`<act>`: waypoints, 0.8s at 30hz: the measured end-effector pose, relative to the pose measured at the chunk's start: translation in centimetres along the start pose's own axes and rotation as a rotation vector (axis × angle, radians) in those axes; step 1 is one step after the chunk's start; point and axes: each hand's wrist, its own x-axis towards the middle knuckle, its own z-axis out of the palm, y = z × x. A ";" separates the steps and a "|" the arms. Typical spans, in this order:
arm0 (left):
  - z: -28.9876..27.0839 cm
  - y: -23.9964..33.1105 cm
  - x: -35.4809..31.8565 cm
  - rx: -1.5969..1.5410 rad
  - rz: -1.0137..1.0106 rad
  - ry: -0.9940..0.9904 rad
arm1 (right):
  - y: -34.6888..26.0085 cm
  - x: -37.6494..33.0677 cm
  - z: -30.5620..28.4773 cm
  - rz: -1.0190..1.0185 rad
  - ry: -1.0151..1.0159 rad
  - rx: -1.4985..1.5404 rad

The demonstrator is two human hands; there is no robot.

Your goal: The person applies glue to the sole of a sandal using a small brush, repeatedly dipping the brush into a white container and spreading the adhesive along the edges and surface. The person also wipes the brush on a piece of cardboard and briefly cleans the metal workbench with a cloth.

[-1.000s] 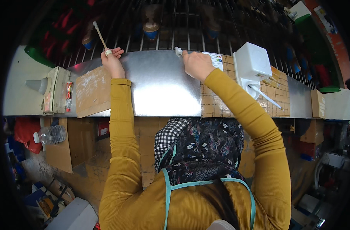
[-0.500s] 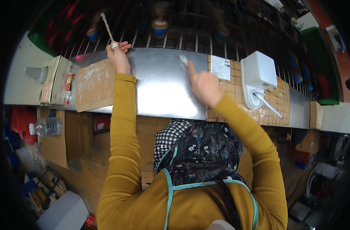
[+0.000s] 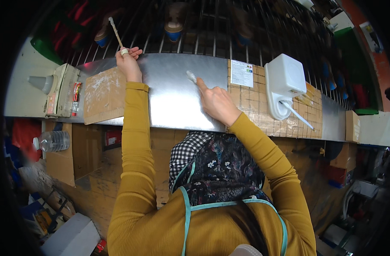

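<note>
My left hand (image 3: 128,64), a pale wrap on its thumb, holds a thin wooden stick (image 3: 117,33). The stick points away from me over the conveyor, its far end coated in something white. Over the metal tabletop (image 3: 165,91), my right hand (image 3: 218,102) has its index finger stretched forward and the other fingers curled in. A small whitish piece (image 3: 191,76) shows at that fingertip; its kind is not clear, nor what the palm hides. Shoes with blue parts (image 3: 173,33) stand on the dark roller conveyor beyond the table edge.
A cardboard sheet (image 3: 103,94) with white smears lies left of my left arm. On the right, a white box-shaped device (image 3: 285,79) with a pale tube stands on taped cardboard (image 3: 250,109), near a printed card (image 3: 242,73). A grey cone (image 3: 41,83) sits far left.
My right hand has moved left and slightly nearer to me, the whitish piece moving with it. My left hand and its stick have shifted slightly left. A shoe on the conveyor has shifted slightly left.
</note>
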 end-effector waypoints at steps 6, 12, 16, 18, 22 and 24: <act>-0.8 -0.1 0.1 -0.022 0.005 -0.031 | -3.0 -4.5 0.1 -0.027 -0.004 -0.028; -0.2 -0.3 0.2 -0.029 -0.001 -0.101 | -1.7 1.7 2.2 0.019 0.214 0.025; -0.5 -0.1 0.4 -0.070 -0.002 -0.135 | -1.7 1.0 1.7 0.084 0.126 0.143; -0.2 -0.1 0.5 -0.051 -0.024 -0.162 | -1.8 -2.3 -0.1 0.123 -0.028 0.215; 1.5 1.2 -1.9 0.090 0.036 -0.332 | 1.4 -12.1 -1.4 -0.105 -0.249 0.644; 3.5 1.0 -5.2 0.109 0.097 -0.484 | 2.9 -16.7 -2.6 0.041 -0.342 1.098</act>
